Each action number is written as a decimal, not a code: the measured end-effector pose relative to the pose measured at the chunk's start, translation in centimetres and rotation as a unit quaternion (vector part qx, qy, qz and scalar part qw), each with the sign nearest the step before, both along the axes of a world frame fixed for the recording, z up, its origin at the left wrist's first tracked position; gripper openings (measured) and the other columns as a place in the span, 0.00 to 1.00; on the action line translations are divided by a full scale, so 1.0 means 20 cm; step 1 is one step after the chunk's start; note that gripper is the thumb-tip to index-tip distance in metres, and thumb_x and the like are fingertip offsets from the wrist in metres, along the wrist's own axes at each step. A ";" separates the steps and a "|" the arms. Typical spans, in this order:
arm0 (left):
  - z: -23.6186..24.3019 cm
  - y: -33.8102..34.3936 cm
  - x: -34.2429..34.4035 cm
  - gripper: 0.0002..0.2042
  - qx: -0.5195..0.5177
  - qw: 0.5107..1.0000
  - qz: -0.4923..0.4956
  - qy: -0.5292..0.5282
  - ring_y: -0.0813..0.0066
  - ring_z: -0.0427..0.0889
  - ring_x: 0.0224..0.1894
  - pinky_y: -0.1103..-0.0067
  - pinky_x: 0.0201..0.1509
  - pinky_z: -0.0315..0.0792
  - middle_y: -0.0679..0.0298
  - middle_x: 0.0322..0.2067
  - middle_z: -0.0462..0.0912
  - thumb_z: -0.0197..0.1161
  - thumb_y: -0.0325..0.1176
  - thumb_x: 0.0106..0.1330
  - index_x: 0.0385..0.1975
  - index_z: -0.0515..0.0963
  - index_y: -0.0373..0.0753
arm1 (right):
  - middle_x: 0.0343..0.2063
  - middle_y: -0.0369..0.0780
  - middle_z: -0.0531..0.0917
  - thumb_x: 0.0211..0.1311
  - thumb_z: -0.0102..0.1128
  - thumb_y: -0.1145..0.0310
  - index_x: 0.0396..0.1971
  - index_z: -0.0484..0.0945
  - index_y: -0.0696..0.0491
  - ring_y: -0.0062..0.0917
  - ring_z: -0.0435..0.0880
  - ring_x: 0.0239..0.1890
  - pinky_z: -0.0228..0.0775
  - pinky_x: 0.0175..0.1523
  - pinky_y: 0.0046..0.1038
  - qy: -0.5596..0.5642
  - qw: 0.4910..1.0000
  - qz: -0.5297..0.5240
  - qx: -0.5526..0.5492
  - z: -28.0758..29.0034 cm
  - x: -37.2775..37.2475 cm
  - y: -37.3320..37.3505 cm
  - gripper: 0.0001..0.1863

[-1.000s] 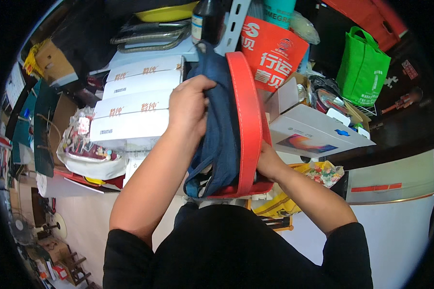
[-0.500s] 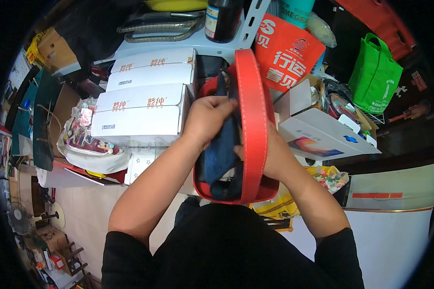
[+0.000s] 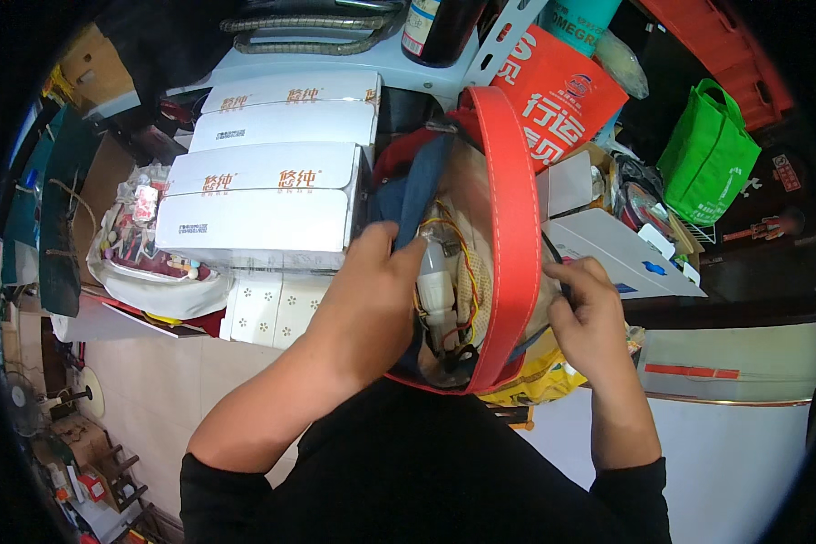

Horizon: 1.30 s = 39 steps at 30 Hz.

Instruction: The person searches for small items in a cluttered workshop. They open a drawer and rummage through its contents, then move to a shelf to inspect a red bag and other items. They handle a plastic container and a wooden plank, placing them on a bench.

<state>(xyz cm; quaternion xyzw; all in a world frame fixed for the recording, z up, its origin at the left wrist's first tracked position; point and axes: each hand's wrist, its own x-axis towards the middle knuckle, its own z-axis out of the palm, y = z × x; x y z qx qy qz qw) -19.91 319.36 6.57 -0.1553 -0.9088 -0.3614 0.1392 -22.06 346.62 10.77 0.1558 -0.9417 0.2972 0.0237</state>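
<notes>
A red basket-like bag with a wide stitched handle [image 3: 508,218] stands in front of me, holding a navy fabric bag [image 3: 419,186] spread open. Inside show a white bulb-shaped item [image 3: 435,288], red and yellow wires [image 3: 468,251] and a beige lining or cloth. My left hand [image 3: 372,299] is closed on the navy bag's left edge. My right hand [image 3: 582,308], right of the red handle, pinches the bag's right edge, where some dark trim shows.
White boxes [image 3: 258,213] are stacked at left beside a stuffed white bag [image 3: 154,290]. Behind are a metal shelf [image 3: 458,80], dark bottle [image 3: 431,32] and red paper bag [image 3: 562,82]. An open carton [image 3: 612,263] and green bag [image 3: 705,159] sit right; tiled floor [image 3: 145,390] lower left.
The navy bag has been spread apart, revealing the bulb-shaped item and wires. My left hand has moved down, and my right hand has shifted outward to the right of the handle.
</notes>
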 end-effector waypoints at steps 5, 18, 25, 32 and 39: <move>0.04 -0.07 0.11 0.21 -0.040 0.999 0.019 -0.032 0.46 0.75 0.57 0.66 0.60 0.71 0.43 0.57 0.73 0.57 0.15 0.55 0.51 0.79 0.31 | 0.36 0.45 0.76 0.49 0.57 0.85 0.46 0.82 0.61 0.32 0.79 0.37 0.72 0.41 0.26 0.014 0.999 -0.002 0.037 0.02 0.02 -0.01 0.21; 0.05 -0.25 0.16 0.13 -0.147 0.957 -0.250 0.011 0.64 0.77 0.45 0.61 0.61 0.65 0.65 0.32 0.75 0.69 0.31 0.42 0.31 0.82 0.41 | 0.51 0.42 0.81 0.58 0.66 0.65 0.43 0.84 0.53 0.41 0.82 0.51 0.74 0.56 0.37 -0.168 0.858 0.459 0.159 -0.10 -0.27 -0.44 0.14; 0.00 -0.30 0.22 0.13 -0.123 0.968 -0.214 0.045 0.66 0.77 0.43 0.68 0.53 0.67 0.66 0.31 0.75 0.68 0.29 0.44 0.33 0.83 0.40 | 0.39 0.46 0.78 0.55 0.69 0.58 0.37 0.86 0.52 0.42 0.82 0.41 0.75 0.48 0.41 -0.074 0.864 0.397 0.300 -0.01 -0.26 -0.35 0.15; -0.01 -0.30 0.23 0.14 -0.116 0.970 -0.209 0.055 0.66 0.77 0.43 0.69 0.48 0.67 0.67 0.33 0.76 0.67 0.30 0.45 0.35 0.83 0.42 | 0.40 0.46 0.79 0.48 0.73 0.60 0.37 0.85 0.53 0.44 0.81 0.43 0.74 0.50 0.42 -0.135 0.873 0.316 0.345 0.06 -0.28 -0.35 0.18; -0.05 -0.30 0.22 0.15 -0.082 0.978 -0.180 0.064 0.65 0.77 0.45 0.70 0.48 0.68 0.67 0.36 0.78 0.67 0.29 0.45 0.37 0.84 0.43 | 0.38 0.45 0.80 0.47 0.74 0.60 0.47 0.82 0.50 0.44 0.83 0.41 0.76 0.48 0.41 -0.038 0.896 0.320 0.305 -0.05 -0.25 -0.37 0.25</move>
